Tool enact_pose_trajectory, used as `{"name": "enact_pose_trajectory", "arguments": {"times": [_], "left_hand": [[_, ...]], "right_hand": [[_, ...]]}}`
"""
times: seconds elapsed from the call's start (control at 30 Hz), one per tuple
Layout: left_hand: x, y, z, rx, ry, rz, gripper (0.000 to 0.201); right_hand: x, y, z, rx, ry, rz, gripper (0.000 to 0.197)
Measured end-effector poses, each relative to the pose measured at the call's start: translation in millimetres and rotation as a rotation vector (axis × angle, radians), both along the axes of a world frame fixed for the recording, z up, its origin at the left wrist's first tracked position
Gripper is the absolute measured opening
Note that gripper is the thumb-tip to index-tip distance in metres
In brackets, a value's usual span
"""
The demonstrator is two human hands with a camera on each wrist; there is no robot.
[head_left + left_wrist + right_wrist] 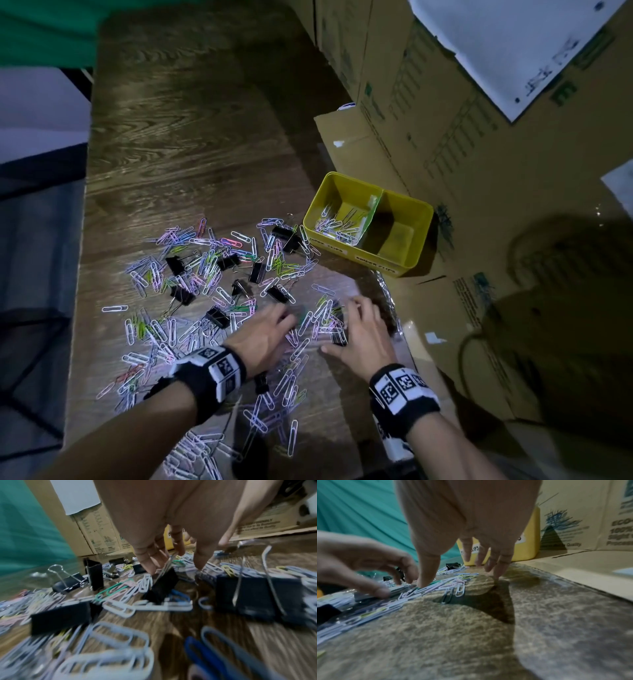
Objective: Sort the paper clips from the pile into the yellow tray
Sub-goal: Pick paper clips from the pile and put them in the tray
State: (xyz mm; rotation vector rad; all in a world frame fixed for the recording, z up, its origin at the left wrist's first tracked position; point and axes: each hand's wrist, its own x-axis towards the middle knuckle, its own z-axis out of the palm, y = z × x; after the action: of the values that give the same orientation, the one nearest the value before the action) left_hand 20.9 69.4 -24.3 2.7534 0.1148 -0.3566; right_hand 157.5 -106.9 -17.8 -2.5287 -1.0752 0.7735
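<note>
Coloured paper clips (205, 260) lie scattered over a wooden table (191, 137), mixed with black binder clips (257, 272). The yellow tray (404, 263) stands to the right of the pile; its left compartment holds several paper clips (334, 226). My left hand (270, 329) reaches into the pile with its fingers pointing down among the clips, beside a binder clip (163, 586). My right hand (356, 325) is spread on the table, its thumb (426, 580) on a small bunch of paper clips (447, 586) between the two hands. Neither hand grips anything.
Cardboard boxes (445, 120) stand behind and to the right of the tray, and a flat cardboard sheet (479, 325) lies at the table's right. The table's left edge (82, 274) drops off. More clips lie close to me (267, 411).
</note>
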Motion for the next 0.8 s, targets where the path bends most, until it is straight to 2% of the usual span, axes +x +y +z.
{"name": "enact_pose_trajectory", "arguments": {"times": [0.03, 0.1, 0.2, 0.27, 0.37, 0.47, 0.57, 0.67, 0.8], "left_hand": [[10, -3, 5, 0.019, -0.012, -0.012, 0.043], [34, -13, 12, 0.054, 0.023, -0.025, 0.065], [69, -25, 14, 0.096, 0.203, -0.016, 0.099], [80, -25, 10, 0.136, 0.304, -0.009, 0.105], [79, -20, 7, 0.167, 0.384, -0.016, 0.092], [75, -20, 10, 0.15, 0.32, -0.069, 0.062], [69, -20, 8, 0.058, 0.296, -0.014, 0.055], [65, -21, 6, -0.04, 0.257, 0.055, 0.053], [64, -22, 5, -0.051, 0.25, 0.121, 0.045]], "right_hand": [[-1, 3, -2, -0.03, -0.031, -0.006, 0.103], [-2, 11, -6, -0.084, -0.081, -0.009, 0.117], [0, 19, -11, -0.136, -0.118, 0.026, 0.114], [0, 19, -16, -0.132, -0.078, 0.036, 0.107], [-7, 17, -24, -0.103, -0.029, 0.041, 0.09], [-17, 14, -26, -0.021, -0.023, 0.068, 0.058], [-23, 13, -23, 0.015, -0.01, 0.093, 0.032], [-26, 13, -23, -0.029, -0.028, 0.128, 0.025], [-21, 17, -20, -0.074, -0.022, 0.146, 0.023]]}}
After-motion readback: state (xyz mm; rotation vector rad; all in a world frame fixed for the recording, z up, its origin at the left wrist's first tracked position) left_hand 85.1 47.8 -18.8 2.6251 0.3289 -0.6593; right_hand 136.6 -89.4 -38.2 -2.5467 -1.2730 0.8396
